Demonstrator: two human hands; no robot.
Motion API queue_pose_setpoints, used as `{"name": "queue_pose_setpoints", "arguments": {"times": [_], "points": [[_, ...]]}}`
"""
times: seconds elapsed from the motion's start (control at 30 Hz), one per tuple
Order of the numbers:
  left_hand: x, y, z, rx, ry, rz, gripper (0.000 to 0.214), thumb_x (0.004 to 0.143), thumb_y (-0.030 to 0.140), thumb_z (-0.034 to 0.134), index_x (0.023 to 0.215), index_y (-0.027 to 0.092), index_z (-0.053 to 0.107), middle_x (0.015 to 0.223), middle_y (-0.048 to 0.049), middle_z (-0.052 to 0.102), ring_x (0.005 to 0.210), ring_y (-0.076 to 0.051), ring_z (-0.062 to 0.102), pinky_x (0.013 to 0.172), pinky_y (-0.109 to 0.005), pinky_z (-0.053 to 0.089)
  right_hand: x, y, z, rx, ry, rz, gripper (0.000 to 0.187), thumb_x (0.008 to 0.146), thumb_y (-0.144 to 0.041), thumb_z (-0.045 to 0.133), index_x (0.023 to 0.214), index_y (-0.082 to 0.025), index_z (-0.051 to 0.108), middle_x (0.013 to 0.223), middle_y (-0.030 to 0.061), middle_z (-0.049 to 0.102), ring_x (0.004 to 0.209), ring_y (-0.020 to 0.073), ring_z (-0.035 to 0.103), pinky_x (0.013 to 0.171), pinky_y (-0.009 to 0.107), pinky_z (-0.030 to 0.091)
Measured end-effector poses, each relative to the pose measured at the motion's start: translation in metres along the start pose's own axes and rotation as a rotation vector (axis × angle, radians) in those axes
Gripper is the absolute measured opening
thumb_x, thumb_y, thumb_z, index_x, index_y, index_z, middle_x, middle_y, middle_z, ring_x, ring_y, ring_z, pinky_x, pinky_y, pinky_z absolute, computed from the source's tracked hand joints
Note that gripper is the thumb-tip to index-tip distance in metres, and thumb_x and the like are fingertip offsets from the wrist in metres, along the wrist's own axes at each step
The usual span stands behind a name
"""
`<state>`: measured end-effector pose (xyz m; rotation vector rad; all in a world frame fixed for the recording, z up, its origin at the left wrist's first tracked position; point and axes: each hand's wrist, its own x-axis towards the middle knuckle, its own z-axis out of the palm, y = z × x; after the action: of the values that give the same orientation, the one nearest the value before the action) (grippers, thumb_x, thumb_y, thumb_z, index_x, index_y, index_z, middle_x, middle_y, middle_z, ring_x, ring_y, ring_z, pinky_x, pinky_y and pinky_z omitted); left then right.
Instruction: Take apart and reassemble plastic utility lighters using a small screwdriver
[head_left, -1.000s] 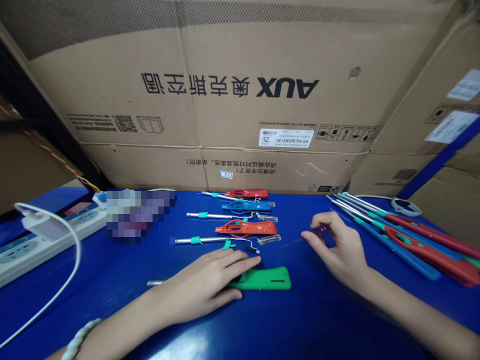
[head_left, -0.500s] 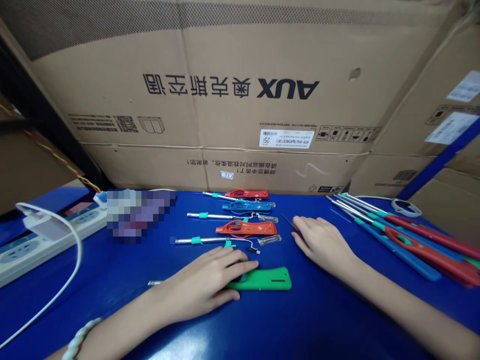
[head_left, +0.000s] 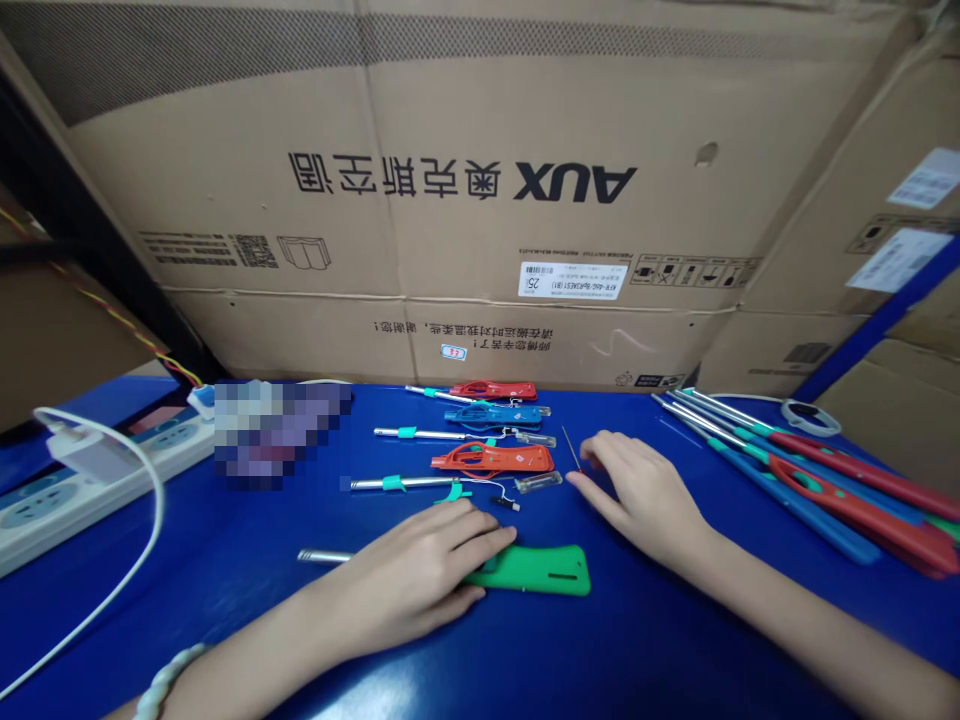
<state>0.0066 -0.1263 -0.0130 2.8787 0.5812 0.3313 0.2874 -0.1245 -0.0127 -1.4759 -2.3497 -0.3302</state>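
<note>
My left hand (head_left: 420, 575) lies over the left end of a green long-nosed lighter (head_left: 544, 570) on the blue table (head_left: 637, 640). Its fingers rest across the top and the thumb sits under the near side. The lighter's metal tube (head_left: 322, 556) sticks out to the left of the hand. To the right, my right hand (head_left: 641, 492) lies palm down with its fingers curled over a small screwdriver. Only the screwdriver's thin shaft (head_left: 572, 450) shows, pointing away beyond the fingertips.
Beyond my hands lie three opened lighters, red (head_left: 495, 389), blue (head_left: 495, 412) and orange (head_left: 491, 458), with tubes and small parts. Several long lighters (head_left: 825, 470) are piled at the right. A power strip (head_left: 75, 480) with white cable sits left. Cardboard boxes (head_left: 465, 180) wall the back.
My right hand lowered the purple-handled screwdriver to the table and now covers its handle. My left hand shifted the green lighter slightly towards me and to the right.
</note>
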Motion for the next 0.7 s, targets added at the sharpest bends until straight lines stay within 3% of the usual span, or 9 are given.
{"name": "queue_pose_setpoints", "arguments": {"times": [0.07,0.17,0.23,0.37,0.5,0.7], "points": [[0.0,0.003,0.001,0.065,0.059,0.04,0.047,0.09,0.013,0.051,0.136,0.014,0.043,0.121,-0.0128,0.058,0.106,-0.025,0.057,0.094,-0.042,0.049,-0.005,-0.01,-0.006,0.158,0.04,-0.113,0.029,0.096,-0.041,0.045,0.1,-0.015,0.054,0.088,0.009,0.065,0.081,0.0229,0.061,0.074,0.036,0.047],[0.0,0.007,0.002,0.181,0.182,0.094,0.038,0.092,0.012,0.046,0.13,0.01,0.048,0.117,-0.0144,0.061,0.103,-0.026,0.059,0.089,-0.041,0.052,-0.013,-0.029,-0.011,0.25,-0.038,-0.296,0.053,0.092,-0.049,0.05,0.128,-0.011,0.044,0.116,0.0149,0.064,0.104,0.0271,0.06,0.09,0.043,0.046],[0.0,0.009,0.002,0.25,0.251,0.111,0.035,0.093,0.012,0.043,0.128,0.01,0.049,0.115,-0.0145,0.063,0.102,-0.026,0.06,0.088,-0.041,0.053,-0.017,-0.039,-0.012,0.282,-0.111,-0.333,0.059,0.091,-0.046,0.055,0.136,-0.011,0.038,0.123,0.0154,0.062,0.107,0.0263,0.06,0.092,0.042,0.048],[0.0,0.01,0.001,0.315,0.304,0.11,0.038,0.096,0.015,0.039,0.133,0.012,0.045,0.115,-0.0141,0.063,0.102,-0.025,0.06,0.087,-0.04,0.053,-0.021,-0.047,-0.011,0.377,-0.189,-0.3,0.054,0.091,-0.028,0.056,0.139,-0.013,0.036,0.13,0.0142,0.058,0.113,0.0224,0.059,0.096,0.038,0.048],[-0.001,0.009,-0.003,0.281,0.346,0.069,0.042,0.096,0.016,0.042,0.137,0.011,0.04,0.12,-0.015,0.06,0.11,-0.025,0.056,0.092,-0.04,0.049,-0.018,-0.04,-0.009,0.357,-0.155,-0.278,0.049,0.092,-0.026,0.051,0.137,-0.013,0.039,0.13,0.0149,0.058,0.116,0.0241,0.057,0.097,0.042,0.049],[-0.003,0.009,-0.008,0.302,0.357,0.004,0.046,0.094,0.014,0.044,0.14,0.015,0.038,0.133,-0.0136,0.052,0.125,-0.028,0.043,0.105,-0.047,0.035,-0.002,-0.009,-0.015,0.189,-0.051,-0.049,0.044,0.097,-0.028,0.037,0.139,-0.016,0.038,0.11,0.0121,0.064,0.094,0.0248,0.066,0.078,0.041,0.056]]}}
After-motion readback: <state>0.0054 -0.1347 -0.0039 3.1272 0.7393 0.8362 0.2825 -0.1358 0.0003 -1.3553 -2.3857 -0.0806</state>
